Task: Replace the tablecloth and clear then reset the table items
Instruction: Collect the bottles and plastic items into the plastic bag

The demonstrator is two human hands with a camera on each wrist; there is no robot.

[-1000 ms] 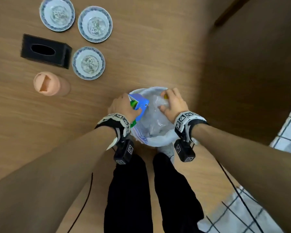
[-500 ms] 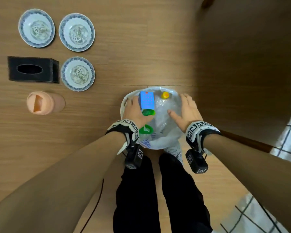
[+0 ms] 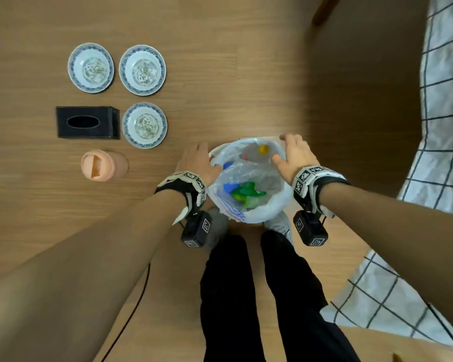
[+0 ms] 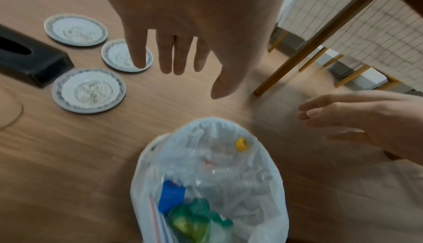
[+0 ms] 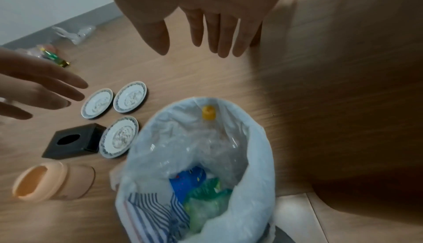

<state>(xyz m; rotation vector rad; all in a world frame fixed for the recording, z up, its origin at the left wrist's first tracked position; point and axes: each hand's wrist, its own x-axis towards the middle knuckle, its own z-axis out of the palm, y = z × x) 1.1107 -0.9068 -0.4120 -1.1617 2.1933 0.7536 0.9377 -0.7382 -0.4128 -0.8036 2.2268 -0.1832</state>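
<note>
Now both empty: left hand (image 3: 198, 163) and right hand (image 3: 293, 158) spread flat either side of bin (image 3: 280, 205), probably after dropping rubbish; plates (image 3: 144, 125) parked left of bin for resetting.

- Three blue-rimmed white plates (image 3: 90, 67) (image 3: 142, 69) (image 3: 144, 124) are lying flat on the wooden floor, two side by side, the third nearer, just beside the black tissue box (image 3: 87, 122)
- The peach container (image 3: 103, 165) is lying on its side, near the box
- The checked tablecloth (image 3: 445, 105) is hanging at the right
- The white-lined bin (image 3: 277, 207) is standing upright, holding wrappers
</note>
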